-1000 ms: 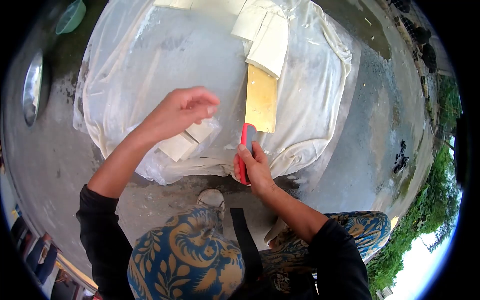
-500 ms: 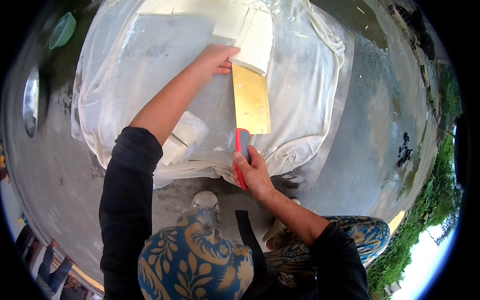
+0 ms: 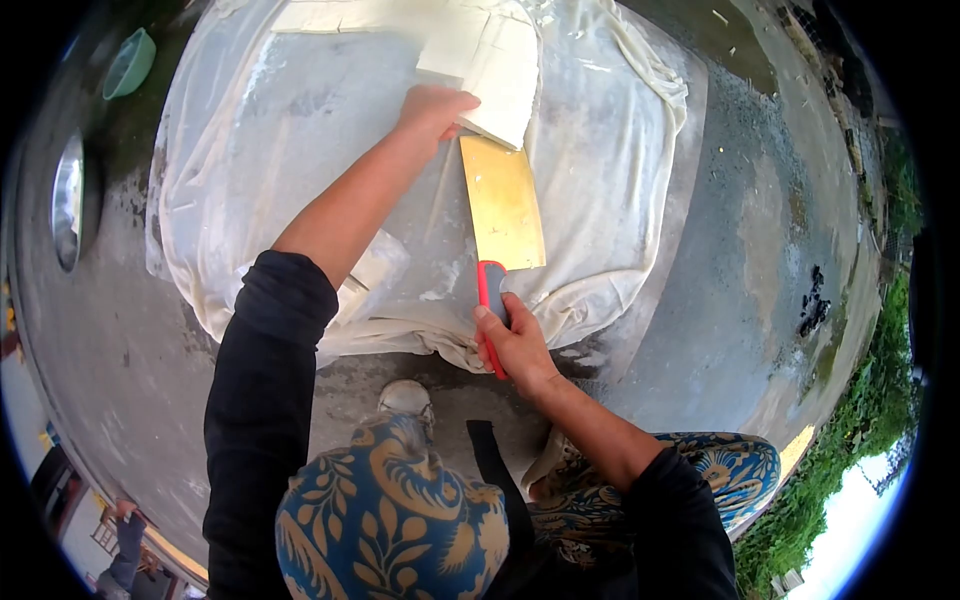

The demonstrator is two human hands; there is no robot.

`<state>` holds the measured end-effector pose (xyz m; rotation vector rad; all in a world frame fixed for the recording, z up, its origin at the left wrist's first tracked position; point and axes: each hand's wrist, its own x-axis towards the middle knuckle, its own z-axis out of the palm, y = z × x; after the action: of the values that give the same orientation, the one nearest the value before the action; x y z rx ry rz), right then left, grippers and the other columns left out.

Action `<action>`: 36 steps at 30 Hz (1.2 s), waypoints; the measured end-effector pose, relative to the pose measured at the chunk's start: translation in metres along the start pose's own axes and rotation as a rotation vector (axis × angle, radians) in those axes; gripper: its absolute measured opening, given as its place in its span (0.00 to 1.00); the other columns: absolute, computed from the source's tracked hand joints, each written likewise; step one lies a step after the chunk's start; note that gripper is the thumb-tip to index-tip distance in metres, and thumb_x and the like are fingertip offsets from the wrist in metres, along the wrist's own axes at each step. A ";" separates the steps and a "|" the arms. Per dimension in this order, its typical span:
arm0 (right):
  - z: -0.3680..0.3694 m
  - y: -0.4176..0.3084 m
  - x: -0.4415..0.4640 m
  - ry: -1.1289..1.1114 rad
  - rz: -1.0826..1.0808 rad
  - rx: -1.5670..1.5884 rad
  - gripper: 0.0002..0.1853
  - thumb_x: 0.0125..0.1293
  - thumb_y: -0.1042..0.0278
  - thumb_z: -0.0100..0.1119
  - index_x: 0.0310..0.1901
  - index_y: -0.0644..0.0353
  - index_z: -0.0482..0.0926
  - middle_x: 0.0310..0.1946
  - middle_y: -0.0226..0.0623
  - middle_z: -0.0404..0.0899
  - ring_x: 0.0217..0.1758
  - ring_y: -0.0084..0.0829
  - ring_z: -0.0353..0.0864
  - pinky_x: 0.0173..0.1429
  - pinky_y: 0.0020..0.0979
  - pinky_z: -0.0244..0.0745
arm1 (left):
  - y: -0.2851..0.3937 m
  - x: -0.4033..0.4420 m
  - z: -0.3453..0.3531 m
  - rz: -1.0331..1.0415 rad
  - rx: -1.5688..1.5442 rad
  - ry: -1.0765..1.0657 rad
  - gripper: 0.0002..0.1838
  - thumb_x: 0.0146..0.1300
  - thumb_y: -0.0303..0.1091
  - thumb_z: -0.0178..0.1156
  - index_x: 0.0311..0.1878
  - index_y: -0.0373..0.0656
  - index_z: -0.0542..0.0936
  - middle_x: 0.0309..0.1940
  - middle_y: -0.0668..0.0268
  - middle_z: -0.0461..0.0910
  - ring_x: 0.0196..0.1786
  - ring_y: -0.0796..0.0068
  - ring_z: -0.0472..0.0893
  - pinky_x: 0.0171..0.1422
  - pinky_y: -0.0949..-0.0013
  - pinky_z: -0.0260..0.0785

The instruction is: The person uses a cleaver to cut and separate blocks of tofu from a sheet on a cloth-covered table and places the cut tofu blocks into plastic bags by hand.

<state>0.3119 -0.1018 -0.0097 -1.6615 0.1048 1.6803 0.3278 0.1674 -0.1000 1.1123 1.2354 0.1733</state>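
Left hand (image 3: pixel 428 112) nearer: fingers curled at white slab's (image 3: pixel 498 92) near-left corner, I can't tell if pinching | slab away-right, long axis roughly continuing knife's (image 3: pixel 503 205) | right hand (image 3: pixel 522 350): fingers wrapped round knife handle (image 3: pixel 491 290)

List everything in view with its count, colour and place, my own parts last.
Cleaver: 1, gold blade, red-grey handle, right hand
Slabs: several, off-white, atop the cloth
Cloth: 1, whitish, centre
Basin: 1, green, upper left
Bowl: 1, silvery, left
Scrap: 1 patch, black, ground at right
Plants: uncounted, green, right edge
Another person: 1, dark sleeve, lower left
Shoes: 2, pale, below the cloth
Left hand: 1, bare, at a slab's edge
Right hand: 1, bare, round the handle
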 end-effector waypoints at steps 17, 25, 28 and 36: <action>0.006 0.034 0.036 0.147 -0.232 -0.187 0.13 0.68 0.61 0.54 0.42 0.61 0.67 0.20 0.29 0.68 0.16 0.18 0.66 0.18 0.24 0.63 | 0.010 0.001 -0.009 -0.064 0.083 -0.072 0.18 0.49 0.36 0.69 0.41 0.40 0.78 0.34 0.65 0.80 0.30 0.75 0.79 0.33 0.73 0.74; 0.007 0.023 0.028 0.109 -0.244 -0.177 0.13 0.67 0.61 0.53 0.41 0.61 0.67 0.19 0.29 0.68 0.14 0.18 0.66 0.17 0.23 0.62 | 0.018 -0.002 -0.009 -0.088 0.020 -0.055 0.18 0.47 0.34 0.69 0.41 0.38 0.78 0.35 0.63 0.81 0.28 0.73 0.80 0.31 0.73 0.74; 0.006 0.021 0.030 0.134 -0.210 -0.172 0.13 0.67 0.61 0.53 0.42 0.61 0.67 0.18 0.28 0.68 0.14 0.18 0.65 0.17 0.23 0.62 | 0.021 -0.004 -0.010 -0.096 0.061 -0.081 0.18 0.48 0.35 0.69 0.42 0.39 0.78 0.35 0.64 0.80 0.28 0.74 0.80 0.31 0.73 0.74; -0.022 0.007 0.022 0.080 -0.152 -0.227 0.22 0.65 0.59 0.56 0.53 0.67 0.68 0.21 0.32 0.72 0.19 0.21 0.70 0.25 0.26 0.68 | 0.011 -0.009 -0.001 -0.079 -0.041 -0.034 0.20 0.51 0.35 0.66 0.46 0.35 0.76 0.39 0.60 0.79 0.35 0.69 0.81 0.39 0.69 0.77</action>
<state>0.3291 -0.1087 -0.0353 -1.8550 -0.1762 1.5575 0.3280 0.1677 -0.0858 1.0252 1.2381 0.1183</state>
